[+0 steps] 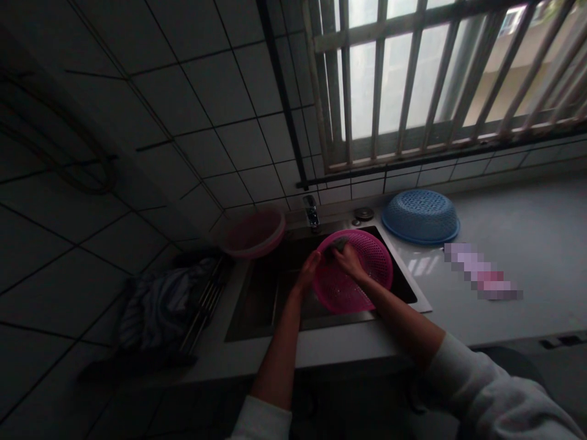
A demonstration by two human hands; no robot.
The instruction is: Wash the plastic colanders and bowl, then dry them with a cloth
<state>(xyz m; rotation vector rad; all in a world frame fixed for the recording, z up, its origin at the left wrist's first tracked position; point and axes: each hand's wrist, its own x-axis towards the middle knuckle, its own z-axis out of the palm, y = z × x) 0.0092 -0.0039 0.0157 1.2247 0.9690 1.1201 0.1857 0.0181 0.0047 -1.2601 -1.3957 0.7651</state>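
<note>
A pink plastic colander (376, 260) with a perforated wall is held tilted over the sink (263, 299). At its left rim, my left hand (309, 272) grips the edge, fingers closed against it. Inside the colander's upper left part is my right hand (347, 259), closed on a dark greenish-grey scrubbing pad (338, 244) pressed against the inner wall. Small bright specks, perhaps water drops, show on the colander's bottom.
Behind the sink stands a chrome faucet (311, 212). A pink basin (254, 235) sits at the sink's back left corner. An upturned blue basket (420, 217) rests on the counter to the right, near a blurred-out packet (481, 272). Striped cloth (158, 305) lies at left.
</note>
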